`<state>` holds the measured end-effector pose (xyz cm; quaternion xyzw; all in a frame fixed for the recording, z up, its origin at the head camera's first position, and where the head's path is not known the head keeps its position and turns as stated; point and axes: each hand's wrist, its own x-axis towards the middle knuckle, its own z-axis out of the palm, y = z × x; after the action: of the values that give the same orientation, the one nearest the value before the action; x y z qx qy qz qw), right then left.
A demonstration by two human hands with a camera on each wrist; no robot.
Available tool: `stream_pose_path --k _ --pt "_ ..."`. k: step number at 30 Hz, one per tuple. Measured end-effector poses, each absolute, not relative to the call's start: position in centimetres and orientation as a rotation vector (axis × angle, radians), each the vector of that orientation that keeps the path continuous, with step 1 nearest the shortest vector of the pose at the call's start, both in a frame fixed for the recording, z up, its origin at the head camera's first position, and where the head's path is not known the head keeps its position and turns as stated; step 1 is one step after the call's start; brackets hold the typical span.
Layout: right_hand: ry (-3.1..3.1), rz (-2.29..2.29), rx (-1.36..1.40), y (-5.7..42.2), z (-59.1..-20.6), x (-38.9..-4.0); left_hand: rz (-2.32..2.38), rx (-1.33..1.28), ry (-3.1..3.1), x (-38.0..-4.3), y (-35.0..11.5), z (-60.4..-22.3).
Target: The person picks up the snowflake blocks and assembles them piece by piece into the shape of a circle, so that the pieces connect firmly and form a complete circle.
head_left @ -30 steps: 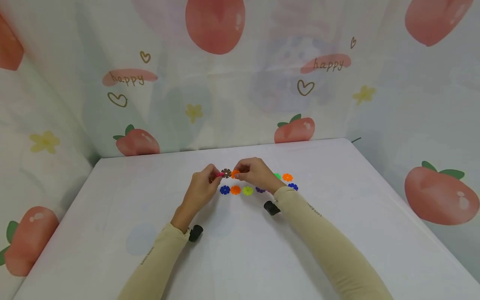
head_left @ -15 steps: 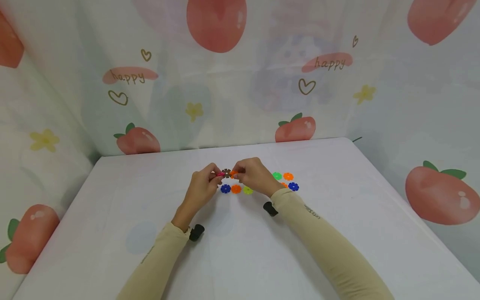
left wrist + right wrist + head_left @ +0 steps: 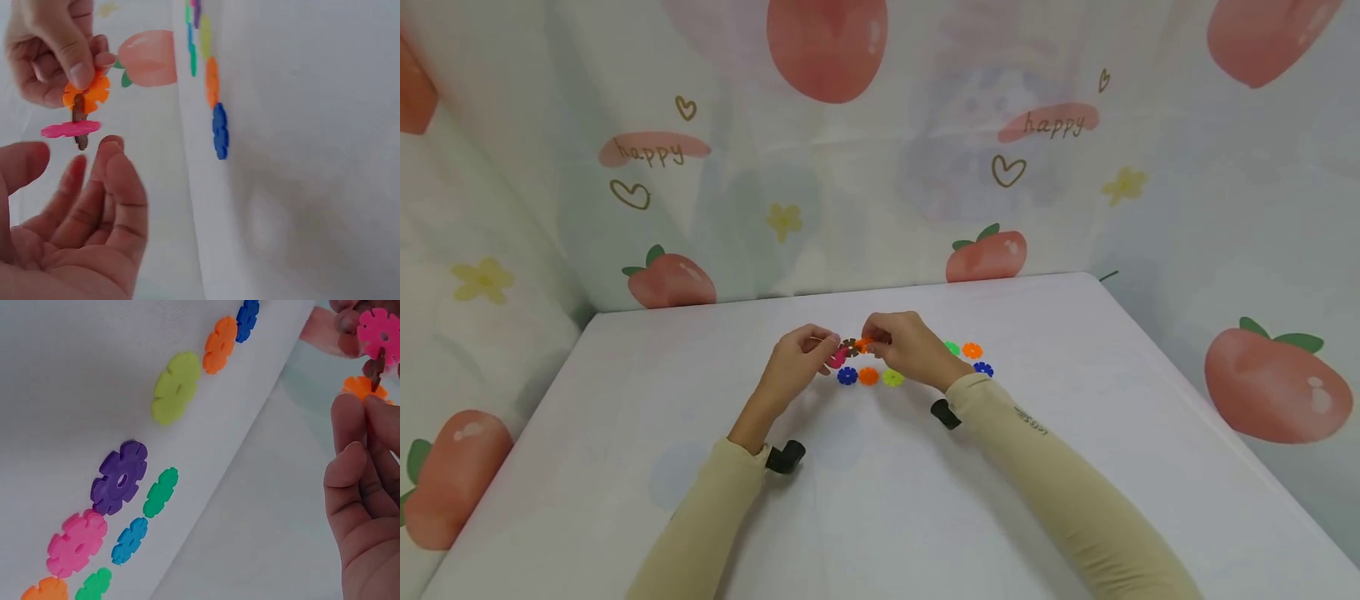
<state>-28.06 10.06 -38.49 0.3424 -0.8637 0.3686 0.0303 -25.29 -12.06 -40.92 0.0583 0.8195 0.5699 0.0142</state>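
My right hand (image 3: 912, 343) pinches an orange notched snowflake disc (image 3: 95, 92) between thumb and fingertips, above the table. Slotted into it is a brown disc (image 3: 851, 347), seen edge-on in the left wrist view. A pink disc (image 3: 381, 334) is joined crosswise to the brown one. Close by the pink disc, my left hand (image 3: 87, 219) has its fingers loosely bent and apart, with a gap to the disc in the left wrist view. A blue disc (image 3: 847, 376), an orange disc (image 3: 868, 376) and a yellow-green disc (image 3: 177, 388) lie in a row below the hands.
More loose discs lie on the white table (image 3: 625, 400): a purple disc (image 3: 120, 478), a pink flower disc (image 3: 77, 544), a light blue disc (image 3: 130, 541) and green ones. A fruit-print cloth (image 3: 850, 192) hangs behind the table.
My left fingers have come off the pink disc and spread, and the hand has drawn slightly left. The pink disc now shows its face more. My right hand stays about where it was.
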Motion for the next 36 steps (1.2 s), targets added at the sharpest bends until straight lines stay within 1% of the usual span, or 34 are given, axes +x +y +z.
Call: stream_pose_path --k 4,10,17,25,32,36 --pt "-2.659 1.147 1.091 10.2 -38.3 -28.0 1.813 0.158 2.389 -25.7 -12.0 -40.6" --pt "-2.675 1.129 1.098 10.6 -38.0 -28.3 1.801 0.042 2.307 -26.0 -11.6 -40.7" --pt "-2.738 1.161 0.897 12.6 -38.0 -29.8 1.831 -0.036 2.299 -25.9 -11.9 -41.2" --pt "-2.880 1.218 0.644 15.0 -39.6 -32.3 1.872 -0.055 2.258 -25.7 -11.9 -41.9" --pt "-3.117 1.146 0.562 15.2 -41.6 -33.4 1.897 -0.033 2.220 -25.2 -12.1 -42.5" --pt "-3.193 1.065 0.561 15.1 -41.9 -33.7 1.898 -0.014 2.207 -25.3 -12.1 -42.5"
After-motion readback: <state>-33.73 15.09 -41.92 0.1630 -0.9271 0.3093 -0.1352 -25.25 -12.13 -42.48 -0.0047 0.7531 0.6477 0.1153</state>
